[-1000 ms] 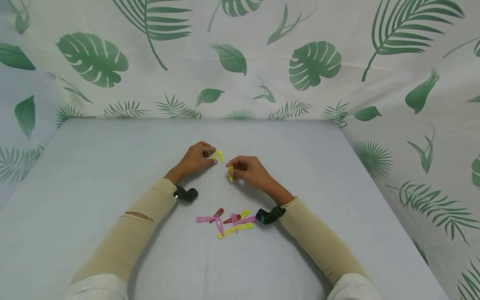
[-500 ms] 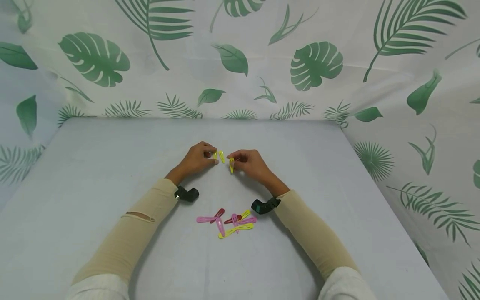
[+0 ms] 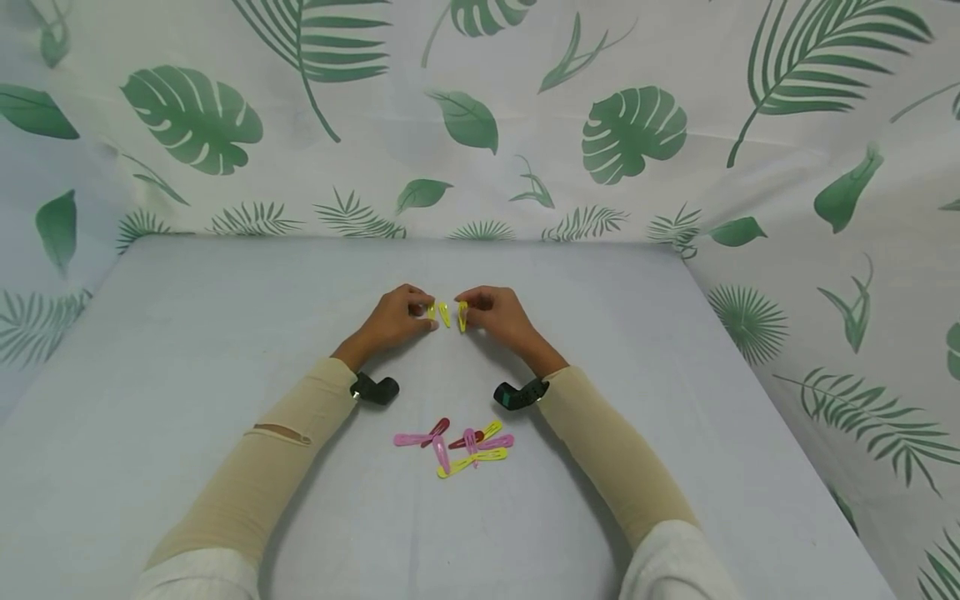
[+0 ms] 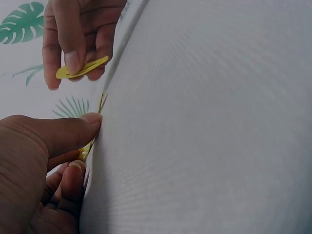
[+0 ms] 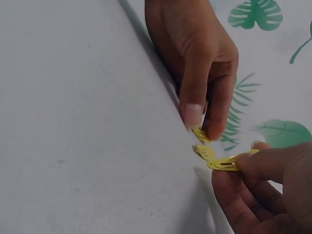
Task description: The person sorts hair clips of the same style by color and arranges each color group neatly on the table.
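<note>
In the head view, my left hand [image 3: 393, 318] rests on the far middle of the table, its thumb and a finger at either end of a yellow snap hair clip [image 3: 431, 312]. Just right of that lies a second yellow hair clip [image 3: 444, 314] on the cloth. My right hand [image 3: 501, 317] pinches a third yellow hair clip [image 5: 226, 163] between thumb and fingers, close beside the second one. From the left wrist, this held clip shows above the table surface.
Nearer the body, a loose pile holds pink hair clips [image 3: 440, 454], red hair clips [image 3: 467, 439] and yellow hair clips [image 3: 491, 454], some overlapping. White cloth covers the table [image 3: 225, 333]. A leaf-printed curtain [image 3: 525, 125] stands behind it.
My right hand has moved away from the body with its yellow hair clip, up level with the other two. My left hand has stayed in place.
</note>
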